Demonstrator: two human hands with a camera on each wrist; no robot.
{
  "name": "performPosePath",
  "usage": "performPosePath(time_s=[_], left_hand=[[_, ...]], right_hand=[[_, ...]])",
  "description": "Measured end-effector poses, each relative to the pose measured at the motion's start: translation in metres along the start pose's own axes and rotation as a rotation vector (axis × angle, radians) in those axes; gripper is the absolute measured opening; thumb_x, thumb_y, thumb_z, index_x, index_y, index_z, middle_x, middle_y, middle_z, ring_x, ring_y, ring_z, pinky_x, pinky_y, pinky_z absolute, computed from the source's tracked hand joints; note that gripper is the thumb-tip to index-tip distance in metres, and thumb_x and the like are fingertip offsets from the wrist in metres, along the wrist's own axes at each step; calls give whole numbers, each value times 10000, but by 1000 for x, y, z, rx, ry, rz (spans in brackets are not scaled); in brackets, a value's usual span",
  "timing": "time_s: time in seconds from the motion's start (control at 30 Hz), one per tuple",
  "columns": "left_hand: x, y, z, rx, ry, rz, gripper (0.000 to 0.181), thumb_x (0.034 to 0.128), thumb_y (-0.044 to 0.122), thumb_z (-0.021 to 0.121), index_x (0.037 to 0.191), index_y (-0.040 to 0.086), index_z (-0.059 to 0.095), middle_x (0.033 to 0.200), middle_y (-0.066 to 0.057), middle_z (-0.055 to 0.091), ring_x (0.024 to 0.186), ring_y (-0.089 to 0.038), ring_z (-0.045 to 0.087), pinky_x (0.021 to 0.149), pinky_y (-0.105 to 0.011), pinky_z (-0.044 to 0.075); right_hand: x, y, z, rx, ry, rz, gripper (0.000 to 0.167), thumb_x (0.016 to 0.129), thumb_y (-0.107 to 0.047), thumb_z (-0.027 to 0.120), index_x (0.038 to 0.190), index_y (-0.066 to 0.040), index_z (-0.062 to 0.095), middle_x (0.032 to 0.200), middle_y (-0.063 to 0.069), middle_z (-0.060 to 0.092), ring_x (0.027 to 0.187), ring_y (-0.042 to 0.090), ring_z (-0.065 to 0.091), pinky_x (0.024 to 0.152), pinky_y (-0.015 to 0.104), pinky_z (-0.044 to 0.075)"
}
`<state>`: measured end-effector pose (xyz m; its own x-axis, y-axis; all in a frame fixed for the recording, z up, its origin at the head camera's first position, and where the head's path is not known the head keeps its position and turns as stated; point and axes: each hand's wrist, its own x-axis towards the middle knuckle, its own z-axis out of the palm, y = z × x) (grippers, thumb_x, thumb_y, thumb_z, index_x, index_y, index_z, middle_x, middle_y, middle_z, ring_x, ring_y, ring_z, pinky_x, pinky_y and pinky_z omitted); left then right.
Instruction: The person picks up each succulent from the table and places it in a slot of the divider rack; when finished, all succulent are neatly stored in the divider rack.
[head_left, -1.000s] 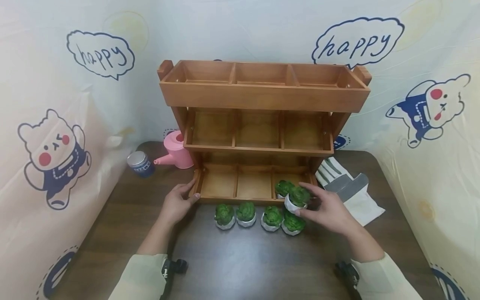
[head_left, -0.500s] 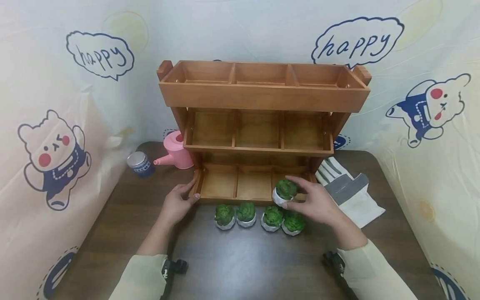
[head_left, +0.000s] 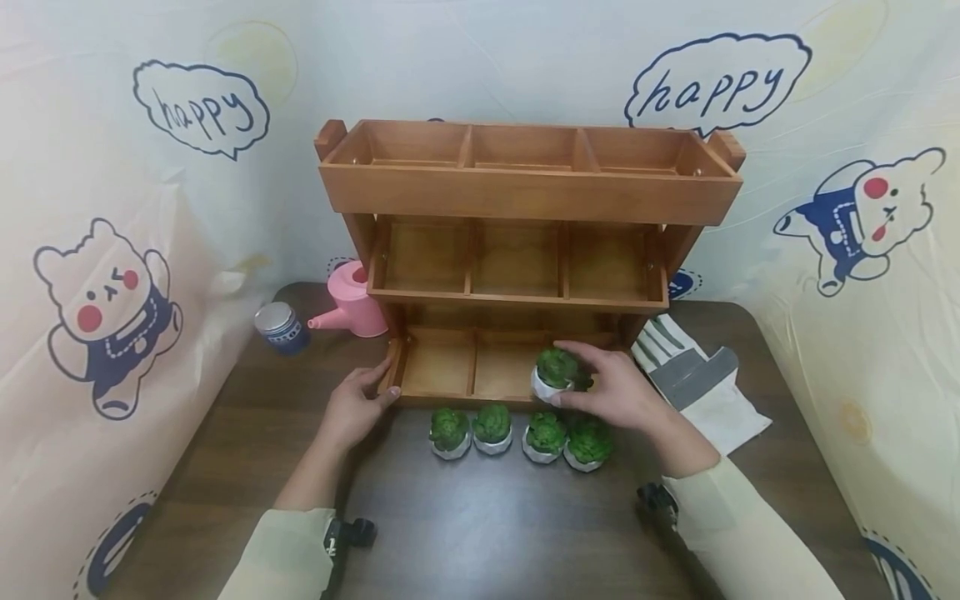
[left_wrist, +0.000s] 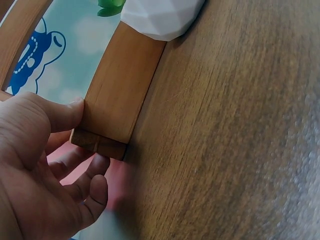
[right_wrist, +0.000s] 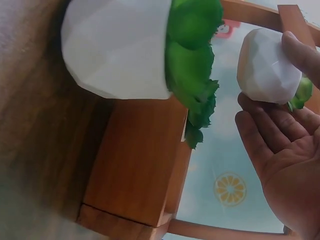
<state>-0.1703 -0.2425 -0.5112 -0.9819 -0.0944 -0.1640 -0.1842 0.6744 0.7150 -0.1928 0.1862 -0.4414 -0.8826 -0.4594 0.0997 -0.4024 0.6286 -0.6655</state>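
Note:
A three-tier wooden plant stand with divided trays stands on the table. My left hand grips the left end of its bottom tray, thumb on the front board in the left wrist view. Between thumb and fingers, my right hand holds a potted succulent over the bottom tray, near the divider of the middle and right compartments. Its white faceted pot is tilted in the hand. Another succulent in the right compartment is mostly hidden behind that hand. Several more potted succulents stand in a row before the stand.
A pink watering can and a blue jar with a pale lid stand left of the stand. White and grey gloves lie to its right. A printed cloth hangs behind and at both sides of the dark wooden table.
My right hand has carried the potted succulent leftward and a little farther back, from the front right corner to over the bottom tray. My left hand has stayed on the stand.

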Motion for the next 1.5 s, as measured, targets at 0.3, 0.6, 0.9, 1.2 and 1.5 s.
performPosePath(time_s=[0.3, 0.6, 0.9, 1.2, 1.5], left_hand=[[-1, -1, 0, 2, -10, -2, 666, 970, 366, 733, 1574, 281, 465, 1413, -147, 554, 1274, -405, 532, 1043, -653, 448], [0, 2, -1, 14, 1, 18, 657, 973, 354, 733, 1570, 262, 473, 1420, -160, 555, 1279, -409, 532, 1053, -652, 438], [0, 1, -1, 11, 4, 29, 650, 974, 335, 734, 1566, 253, 479, 1419, -161, 559, 1293, -406, 527, 1068, -651, 423], [0, -1, 0, 7, 0, 23, 650, 977, 340, 732, 1568, 258, 476, 1412, -156, 564, 1275, -401, 538, 1052, -645, 440], [1, -1, 0, 8, 3, 23, 651, 974, 353, 734, 1567, 260, 479, 1410, -157, 561, 1268, -399, 536, 1047, -643, 443]], right_hand=[[17, -6, 0, -22, -52, 7, 775, 810, -448, 882, 1482, -215, 574, 1376, 54, 663, 1203, 252, 649, 1029, 546, 513], [35, -7, 11, -9, -102, 33, 774, 817, -431, 880, 1490, -220, 561, 1289, 24, 689, 1122, 239, 663, 950, 487, 549], [52, -7, 21, 15, -130, 27, 781, 816, -352, 898, 1492, -162, 557, 1222, 4, 704, 1019, 196, 687, 847, 396, 569], [65, -12, 27, -20, -180, 12, 768, 820, -334, 895, 1489, -162, 559, 1117, -31, 711, 932, 140, 668, 793, 361, 561], [77, -18, 30, -56, -242, -15, 772, 818, -322, 888, 1493, -162, 549, 1108, -15, 689, 932, 190, 661, 782, 358, 550]])
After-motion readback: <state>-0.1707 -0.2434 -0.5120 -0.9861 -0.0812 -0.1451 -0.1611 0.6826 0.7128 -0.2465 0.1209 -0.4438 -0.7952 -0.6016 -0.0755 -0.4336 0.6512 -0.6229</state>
